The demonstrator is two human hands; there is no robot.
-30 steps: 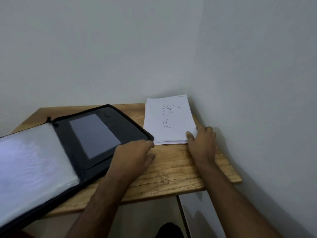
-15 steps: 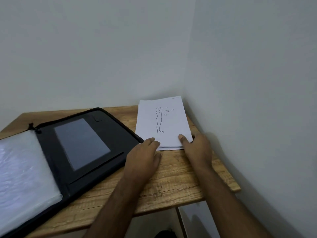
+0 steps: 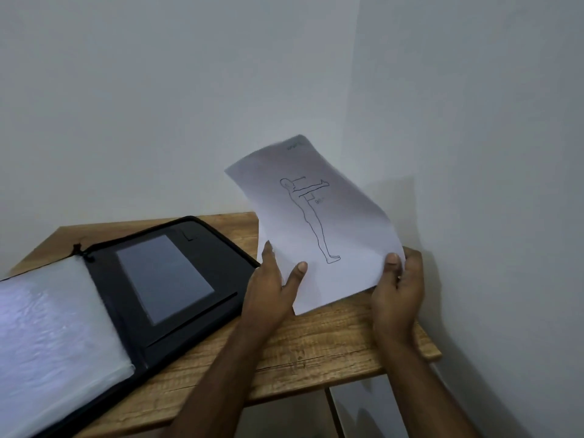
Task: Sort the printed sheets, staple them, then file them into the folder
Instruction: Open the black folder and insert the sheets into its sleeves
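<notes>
The printed sheets, white with a line drawing of a standing figure on top, are lifted off the wooden table and tilted up toward me. My left hand grips their lower left edge, thumb on the front. My right hand pinches the lower right corner, thumb on top. I cannot tell whether any sheets lie under the raised ones. The black zip folder lies open on the left, with clear plastic sleeves on its left half. No stapler is in view.
The table stands in a corner, with a white wall close on the right and another behind. Its front edge runs just beyond my forearms, and its right end stops near my right wrist.
Both hands have taken hold of the sheets at their near edge and raised them off the table, tilting them upright. The folder has not moved.
</notes>
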